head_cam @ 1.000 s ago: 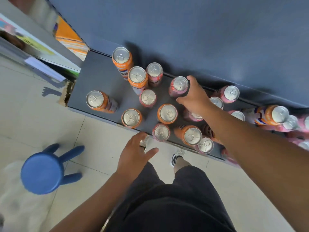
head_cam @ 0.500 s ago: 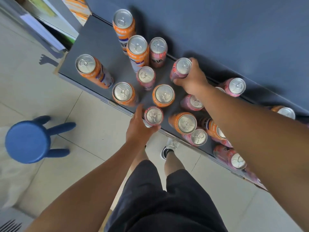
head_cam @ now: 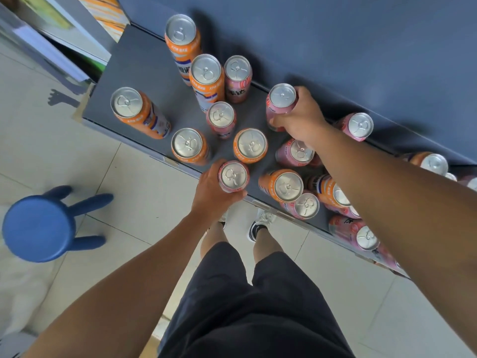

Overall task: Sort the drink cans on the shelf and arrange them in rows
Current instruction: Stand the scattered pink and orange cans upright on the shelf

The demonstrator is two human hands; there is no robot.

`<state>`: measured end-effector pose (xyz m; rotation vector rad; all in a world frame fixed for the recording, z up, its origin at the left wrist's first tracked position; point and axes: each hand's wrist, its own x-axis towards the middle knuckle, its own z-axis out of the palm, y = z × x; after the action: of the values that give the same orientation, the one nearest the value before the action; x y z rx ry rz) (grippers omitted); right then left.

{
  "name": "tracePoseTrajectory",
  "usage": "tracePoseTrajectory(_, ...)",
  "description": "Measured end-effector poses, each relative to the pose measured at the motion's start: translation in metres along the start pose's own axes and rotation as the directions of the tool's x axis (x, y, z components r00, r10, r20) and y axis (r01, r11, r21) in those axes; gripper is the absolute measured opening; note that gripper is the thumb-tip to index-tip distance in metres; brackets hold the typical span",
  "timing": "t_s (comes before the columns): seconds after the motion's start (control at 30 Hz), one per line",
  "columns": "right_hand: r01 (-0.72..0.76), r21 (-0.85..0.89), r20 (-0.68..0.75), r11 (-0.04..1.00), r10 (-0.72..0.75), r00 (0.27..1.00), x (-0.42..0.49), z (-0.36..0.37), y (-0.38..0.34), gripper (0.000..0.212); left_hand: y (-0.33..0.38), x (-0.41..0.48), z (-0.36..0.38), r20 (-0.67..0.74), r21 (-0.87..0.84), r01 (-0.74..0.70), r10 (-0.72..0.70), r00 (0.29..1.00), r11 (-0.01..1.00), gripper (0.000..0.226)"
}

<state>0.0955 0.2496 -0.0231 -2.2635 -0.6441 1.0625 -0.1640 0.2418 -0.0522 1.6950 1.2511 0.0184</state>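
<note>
Several orange and pink drink cans stand mixed on a dark grey shelf (head_cam: 144,73). My left hand (head_cam: 211,192) grips a pink can (head_cam: 233,175) at the shelf's front edge, fingers wrapped round its side. My right hand (head_cam: 300,117) grips another pink can (head_cam: 281,98) further back, near the blue back wall. Between them stand an orange can (head_cam: 250,145) and a pink can (head_cam: 221,117). Orange cans (head_cam: 205,73) (head_cam: 180,32) line up toward the back left, with a pink can (head_cam: 237,71) beside them. My right forearm hides part of the cans on the right.
A blue stool (head_cam: 38,226) stands on the tiled floor at the left. An orange can (head_cam: 129,104) stands alone near the shelf's left end, where bare shelf surface shows. More cans (head_cam: 361,125) crowd the right part. My legs and shoes are directly below the shelf's front edge.
My left hand rose from below the shelf edge and closed round the front pink can. My right hand stayed on its pink can.
</note>
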Motion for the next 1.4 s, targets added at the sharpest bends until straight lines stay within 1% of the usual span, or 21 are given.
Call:
tracePoseTrajectory(0.1,0.069,-0.028,0.015,0.997,-0.068,0.998,-0.014,-0.008,-0.004,0.084,0.004,-0.011,-0.013,0.022,0.008,-0.055,0.054,0.998,0.998,0.075)
tracePoseTrajectory(0.17,0.111,-0.004,-0.012,0.994,-0.111,0.994,-0.029,-0.014,-0.01,0.081,0.01,-0.023,-0.026,0.042,0.002,-0.087,0.087,0.995,0.996,0.074)
tracePoseTrajectory(0.27,0.171,0.052,-0.074,0.984,-0.167,0.983,-0.057,-0.023,-0.025,0.073,0.021,-0.045,-0.049,0.075,-0.001,-0.119,0.119,0.99,0.993,0.073)
tracePoseTrajectory(0.4,0.258,0.119,-0.138,0.959,-0.241,0.961,-0.101,-0.04,-0.047,0.059,0.038,-0.069,-0.08,0.083,-0.035,-0.152,0.154,0.985,0.988,0.076)
tracePoseTrajectory(0.5,0.298,0.109,-0.125,0.948,-0.284,0.951,-0.14,-0.051,-0.06,0.052,0.053,-0.075,-0.1,0.107,-0.028,-0.216,0.218,0.97,0.976,0.076)
tracePoseTrajectory(0.63,0.3,0.153,-0.115,0.942,-0.284,0.952,-0.195,-0.063,-0.075,0.053,0.079,-0.08,-0.126,0.138,-0.026,-0.288,0.289,0.947,0.957,0.075)
tracePoseTrajectory(0.73,0.302,0.168,-0.137,0.938,-0.281,0.95,-0.227,-0.063,-0.083,0.056,0.101,-0.081,-0.141,0.173,-0.053,-0.367,0.37,0.913,0.929,0.076)
tracePoseTrajectory(0.83,0.286,0.205,-0.193,0.936,-0.248,0.949,-0.257,-0.062,-0.09,0.056,0.126,-0.084,-0.152,0.213,-0.125,-0.434,0.451,0.867,0.892,0.076)
tracePoseTrajectory(0.9,0.253,0.272,-0.213,0.928,-0.198,0.957,-0.273,-0.064,-0.091,0.056,0.143,-0.084,-0.156,0.25,-0.184,-0.473,0.506,0.825,0.862,0.075)
tracePoseTrajectory(0.97,0.2,0.354,-0.204,0.914,-0.133,0.97,-0.287,-0.069,-0.086,0.056,0.158,-0.084,-0.157,0.289,-0.26,-0.479,0.541,0.79,0.838,0.072)
tracePoseTrajectory(1.07,0.139,0.487,-0.211,0.862,-0.038,0.977,-0.307,-0.077,-0.074,0.048,0.178,-0.084,-0.15,0.353,-0.33,-0.46,0.559,0.75,0.825,0.072)
tracePoseTrajectory(1.17,0.123,0.589,-0.268,0.799,0.05,0.962,-0.328,-0.084,-0.061,0.043,0.193,-0.088,-0.137,0.405,-0.377,-0.416,0.551,0.73,0.828,0.074)
tracePoseTrajectory(1.23,0.14,0.647,-0.32,0.75,0.1,0.942,-0.343,-0.089,-0.05,0.044,0.201,-0.093,-0.124,0.428,-0.397,-0.392,0.545,0.721,0.83,0.075)
tracePoseTrajectory(1.27,0.151,0.675,-0.339,0.722,0.122,0.933,-0.35,-0.091,-0.043,0.05,0.206,-0.097,-0.117,0.435,-0.414,-0.372,0.54,0.721,0.831,0.073)
tracePoseTrajectory(1.3,0.162,0.716,-0.351,0.679,0.149,0.924,-0.357,-0.093,-0.036,0.058,0.211,-0.102,-0.109,0.443,-0.433,-0.35,0.535,0.72,0.831,0.07)
tracePoseTrajectory(1.33,0.178,0.77,-0.351,0.612,0.173,0.92,-0.364,-0.094,-0.028,0.066,0.216,-0.107,-0.101,0.454,-0.446,-0.33,0.528,0.718,0.832,0.067)
tracePoseTrajectory(1.4,0.218,0.877,-0.319,0.428,0.18,0.931,-0.378,-0.096,-0.012,0.071,0.223,-0.12,-0.084,0.477,-0.458,-0.292,0.51,0.716,0.839,0.068)
